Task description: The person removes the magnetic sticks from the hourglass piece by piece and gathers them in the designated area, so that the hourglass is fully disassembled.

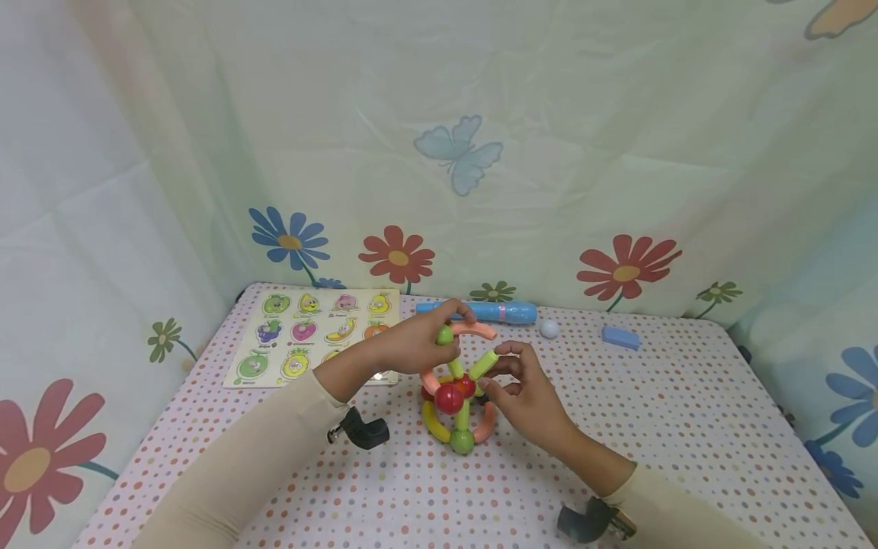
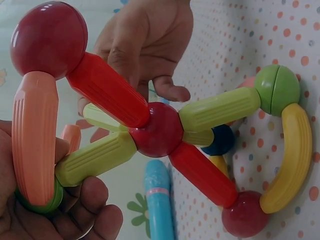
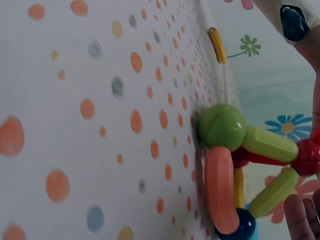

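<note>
A toy frame of magnetic sticks and balls stands on the dotted table, a red ball (image 2: 156,130) at its centre with red and light green sticks running out. My left hand (image 1: 421,341) grips its upper green ball (image 1: 444,335), where a peach curved stick (image 2: 35,140) joins. My right hand (image 1: 531,393) is at the frame's right side, fingers bent loosely near the free end of a light green stick (image 1: 485,363); its thumb stands apart in the left wrist view. Low down are a green ball (image 1: 463,441), a yellow curved stick (image 2: 292,160) and a dark blue ball (image 3: 242,225).
Behind the frame lies a blue cylinder (image 1: 517,313), with a pale ball (image 1: 549,329) and a blue block (image 1: 620,338) to its right. A fruit picture board (image 1: 240,370) lies back left. The right wrist view shows a yellow stick (image 3: 217,45). A printed curtain (image 1: 549,213) hangs behind.
</note>
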The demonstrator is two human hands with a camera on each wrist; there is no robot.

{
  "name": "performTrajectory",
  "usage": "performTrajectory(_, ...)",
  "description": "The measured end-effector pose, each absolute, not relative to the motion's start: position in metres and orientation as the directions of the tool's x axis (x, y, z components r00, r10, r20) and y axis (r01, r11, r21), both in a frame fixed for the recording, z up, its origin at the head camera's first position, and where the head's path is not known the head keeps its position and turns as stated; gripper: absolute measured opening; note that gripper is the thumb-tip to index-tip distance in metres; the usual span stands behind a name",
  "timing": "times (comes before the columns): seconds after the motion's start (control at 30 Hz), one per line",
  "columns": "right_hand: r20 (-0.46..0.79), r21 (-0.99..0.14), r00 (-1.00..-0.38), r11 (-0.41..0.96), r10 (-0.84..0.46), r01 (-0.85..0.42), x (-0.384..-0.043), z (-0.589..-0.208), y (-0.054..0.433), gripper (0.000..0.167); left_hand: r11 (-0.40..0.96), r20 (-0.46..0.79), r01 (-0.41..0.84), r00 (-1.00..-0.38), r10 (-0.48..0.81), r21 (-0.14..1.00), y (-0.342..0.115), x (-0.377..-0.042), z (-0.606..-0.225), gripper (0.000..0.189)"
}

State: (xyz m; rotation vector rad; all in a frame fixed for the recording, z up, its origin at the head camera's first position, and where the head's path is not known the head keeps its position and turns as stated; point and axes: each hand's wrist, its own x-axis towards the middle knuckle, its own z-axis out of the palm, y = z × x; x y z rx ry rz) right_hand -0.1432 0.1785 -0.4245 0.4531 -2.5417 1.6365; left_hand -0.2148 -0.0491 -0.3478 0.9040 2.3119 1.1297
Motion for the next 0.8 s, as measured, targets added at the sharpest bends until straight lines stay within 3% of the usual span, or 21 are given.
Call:
performTrajectory(0.3,0.158,-0.916,-0.973,0.344,-0.166,-0.207,-0.142,-0.432,0.167,0.06,0.443,-0.072,0.368,-0.697,0.713,0.817,-0.049,-0.216,-0.349,0.044)
performTrajectory(0.8,0.164,-0.928,-0.975,0.31,-0.152,-0.205,-0.143,-0.434,0.165,0.055,0.462,-0.068,0.388,-0.703,0.708,0.797,-0.05,-0.215,-0.348,0.041)
